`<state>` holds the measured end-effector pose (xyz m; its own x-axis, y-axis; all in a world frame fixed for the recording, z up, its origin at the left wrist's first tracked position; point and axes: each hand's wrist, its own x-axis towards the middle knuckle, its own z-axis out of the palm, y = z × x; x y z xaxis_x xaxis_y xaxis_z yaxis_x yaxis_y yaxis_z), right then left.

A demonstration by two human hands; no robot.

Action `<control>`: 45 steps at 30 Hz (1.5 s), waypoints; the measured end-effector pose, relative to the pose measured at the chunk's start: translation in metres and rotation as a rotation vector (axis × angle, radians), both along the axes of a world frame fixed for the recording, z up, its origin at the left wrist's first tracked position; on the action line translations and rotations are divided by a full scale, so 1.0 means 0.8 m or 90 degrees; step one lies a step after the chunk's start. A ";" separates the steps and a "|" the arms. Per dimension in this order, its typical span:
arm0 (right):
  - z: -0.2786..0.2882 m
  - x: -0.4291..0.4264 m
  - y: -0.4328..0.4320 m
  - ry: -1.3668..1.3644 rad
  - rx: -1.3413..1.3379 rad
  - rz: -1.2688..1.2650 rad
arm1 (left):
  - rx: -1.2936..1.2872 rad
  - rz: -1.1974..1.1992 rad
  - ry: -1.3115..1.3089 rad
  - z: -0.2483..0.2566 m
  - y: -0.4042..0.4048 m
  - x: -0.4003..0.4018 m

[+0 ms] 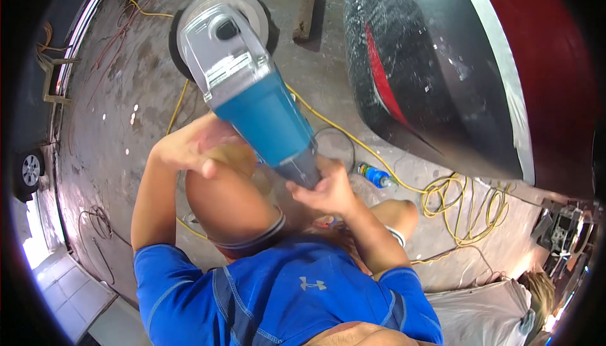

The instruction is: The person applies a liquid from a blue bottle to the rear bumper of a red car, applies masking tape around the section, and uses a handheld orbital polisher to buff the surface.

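Note:
A rotary polisher (265, 114) with a teal body, a silver gear head and a round pale pad (248, 5) slants across the space above my knees. My right hand (326, 187) is wrapped around its dark rear end. At the other side, my left hand (199, 144) reaches in beneath the teal body with its thumb apart. Its fingers are blurred and partly hidden by the tool, so their grip does not show. To the right stands a dark, scuffed car bumper (440, 66) with a red reflector strip (381, 78) and powdery marks on its surface.
White masking paper (502, 62) separates the bumper from a red body panel (563, 81). Yellow cord (447, 199) lies coiled on the concrete floor (142, 76) and runs under the polisher. A blue-labelled bottle (374, 174) lies beside it. A wooden plank (307, 5) is at the top.

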<state>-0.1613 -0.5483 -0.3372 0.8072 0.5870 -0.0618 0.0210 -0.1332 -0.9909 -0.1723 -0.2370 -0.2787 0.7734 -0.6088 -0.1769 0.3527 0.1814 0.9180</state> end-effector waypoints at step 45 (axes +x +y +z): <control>-0.311 0.106 0.193 -0.101 -0.370 0.055 | 0.076 0.806 -0.249 0.012 -0.029 -0.096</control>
